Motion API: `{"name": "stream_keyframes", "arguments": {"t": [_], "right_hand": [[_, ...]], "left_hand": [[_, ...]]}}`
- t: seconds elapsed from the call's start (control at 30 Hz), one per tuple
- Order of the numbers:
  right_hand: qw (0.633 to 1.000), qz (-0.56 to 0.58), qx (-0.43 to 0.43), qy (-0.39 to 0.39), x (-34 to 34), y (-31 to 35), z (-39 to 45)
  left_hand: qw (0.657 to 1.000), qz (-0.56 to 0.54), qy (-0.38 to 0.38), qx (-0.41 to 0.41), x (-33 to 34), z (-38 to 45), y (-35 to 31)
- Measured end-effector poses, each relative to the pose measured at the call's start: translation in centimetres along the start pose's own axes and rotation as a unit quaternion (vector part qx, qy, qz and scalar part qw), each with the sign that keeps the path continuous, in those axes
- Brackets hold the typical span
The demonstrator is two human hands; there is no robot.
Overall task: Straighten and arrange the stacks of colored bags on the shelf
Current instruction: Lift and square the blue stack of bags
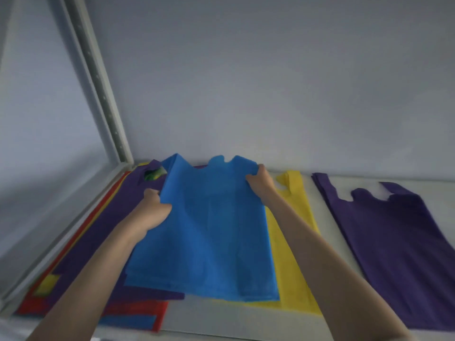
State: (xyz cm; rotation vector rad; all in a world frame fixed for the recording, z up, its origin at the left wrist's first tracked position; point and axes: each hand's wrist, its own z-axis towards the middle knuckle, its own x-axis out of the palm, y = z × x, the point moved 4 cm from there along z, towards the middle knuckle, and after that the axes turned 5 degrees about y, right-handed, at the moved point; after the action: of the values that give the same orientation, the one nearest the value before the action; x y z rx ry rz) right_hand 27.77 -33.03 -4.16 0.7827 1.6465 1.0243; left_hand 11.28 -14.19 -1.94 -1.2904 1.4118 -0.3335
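Note:
A stack of blue bags (pixel 209 232) lies in the middle of the shelf, its handles pointing toward the back wall. My left hand (pixel 154 207) grips its left edge and my right hand (pixel 261 184) grips its top right handle. The blue bags partly cover a mixed pile on the left with purple bags (pixel 98 237) on top and red bags (pixel 140 311), yellow and a bit of green showing underneath. A yellow stack (pixel 293 244) sits just right of the blue one, partly under it. A separate purple stack (pixel 398 244) lies at the right.
The white shelf surface (pixel 327 232) shows between the yellow and right purple stacks. A perforated metal upright (pixel 103 94) stands at the back left corner. The pale back wall (pixel 270 82) rises right behind the bags.

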Motion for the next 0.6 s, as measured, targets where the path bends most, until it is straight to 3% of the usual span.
{"name": "stream_keyframes", "arguments": {"t": [0.23, 0.6], "right_hand": [[0.998, -0.032, -0.024, -0.056, -15.0, -2.0, -0.5], [0.989, -0.073, -0.025, -0.127, -42.5, -10.9, -2.1]], "left_hand": [[0.991, 0.004, -0.008, 0.135, 9.0, -3.7, -10.3], [0.979, -0.065, 0.062, 0.184, 31.3, -7.8, -24.0]]}}
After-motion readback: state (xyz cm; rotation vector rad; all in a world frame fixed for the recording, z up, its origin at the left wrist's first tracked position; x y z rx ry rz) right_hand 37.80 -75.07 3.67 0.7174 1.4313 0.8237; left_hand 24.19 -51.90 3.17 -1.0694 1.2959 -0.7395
